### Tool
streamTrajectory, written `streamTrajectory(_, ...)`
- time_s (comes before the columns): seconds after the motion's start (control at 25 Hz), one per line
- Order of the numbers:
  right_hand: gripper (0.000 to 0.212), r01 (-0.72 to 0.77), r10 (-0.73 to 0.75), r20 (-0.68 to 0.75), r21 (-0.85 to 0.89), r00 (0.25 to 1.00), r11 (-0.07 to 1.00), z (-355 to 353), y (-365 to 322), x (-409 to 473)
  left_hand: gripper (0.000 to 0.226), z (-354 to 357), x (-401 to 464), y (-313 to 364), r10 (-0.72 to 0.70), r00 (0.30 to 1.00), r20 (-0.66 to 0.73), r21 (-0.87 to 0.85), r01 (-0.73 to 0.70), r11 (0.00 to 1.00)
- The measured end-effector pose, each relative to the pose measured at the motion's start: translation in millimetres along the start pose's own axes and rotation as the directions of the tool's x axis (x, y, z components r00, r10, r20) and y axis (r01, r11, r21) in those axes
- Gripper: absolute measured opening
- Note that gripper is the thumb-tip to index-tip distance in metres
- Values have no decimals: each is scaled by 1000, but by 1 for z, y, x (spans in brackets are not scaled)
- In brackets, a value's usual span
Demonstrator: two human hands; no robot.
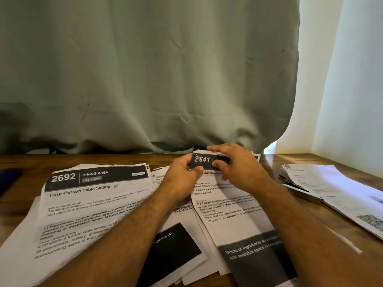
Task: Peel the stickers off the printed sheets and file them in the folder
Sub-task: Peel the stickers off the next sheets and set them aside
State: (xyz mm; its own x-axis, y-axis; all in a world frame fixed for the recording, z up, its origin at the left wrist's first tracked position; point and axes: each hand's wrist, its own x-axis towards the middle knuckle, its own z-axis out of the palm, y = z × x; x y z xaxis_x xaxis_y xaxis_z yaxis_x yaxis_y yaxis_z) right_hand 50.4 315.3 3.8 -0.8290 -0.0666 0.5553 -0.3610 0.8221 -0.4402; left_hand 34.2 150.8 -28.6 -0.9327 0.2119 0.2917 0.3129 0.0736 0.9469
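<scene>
Wooden counter (pixel 294 220) against a grey-green curtain (pixel 145 69), white wall (pixel 352 79) at the right. Two hands in view. Left hand (pixel 182 177) has its grip clamped on the left end of a dark strip marked "2641" (pixel 202 160), thumb curled under, fingers behind. Right hand (pixel 238 168) pinches the strip's right end, fingers curled over the top edge; can't tell how much of the strip is free of the sheet below. Strip sits at the top of the refrigerator sheet (pixel 230 212), raised off the counter at the far edge. Printed sheets: one large "2692 DINING AREA / Four-Person Table Setting" sheet (pixel 91 204) on the left, the refrigerator sheet in the middle, several more overlapped under and between them, exact count unclear. One separate stack of papers (pixel 331 187) on the right, well apart from the hands. One dark blue object (pixel 9 179) at the left edge, blurred.
</scene>
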Motion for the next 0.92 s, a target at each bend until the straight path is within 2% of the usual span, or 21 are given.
streamTrajectory(0.12,14,-78,83,38,-110,996,991,-15,3,-5,23,-7,-6,7,-12,998,60,-63,16,998)
streamTrajectory(0.2,16,-149,161,153,-88,975,985,-23,4,-10,28,-10,-4,11,-37,999,-37,-75,34,997)
streamTrajectory(0.28,15,-198,211,281,-74,936,977,-25,4,-15,31,-13,-1,10,-98,976,-196,30,106,994)
streamTrajectory(0.36,12,-217,234,338,-88,912,972,-24,3,-16,29,-15,0,5,-157,956,-248,69,179,981)
streamTrajectory(0.44,11,-214,233,353,-95,906,972,-21,2,-15,29,-15,0,0,-198,954,-224,90,222,971)
streamTrajectory(0.56,10,-214,237,357,-101,904,971,-16,3,-14,36,-12,3,0,-189,959,-209,221,235,947)
streamTrajectory(0.68,11,-223,242,364,-96,899,970,-15,3,-14,47,-4,3,4,-208,954,-215,257,261,930)
streamTrajectory(0.8,12,-206,223,355,-85,908,975,-17,-1,-15,55,-1,-1,9,-286,931,-226,275,343,898)
streamTrajectory(0.92,14,-169,189,325,-89,927,982,-18,-3,-16,35,-2,-1,9,-292,940,-175,178,321,930)
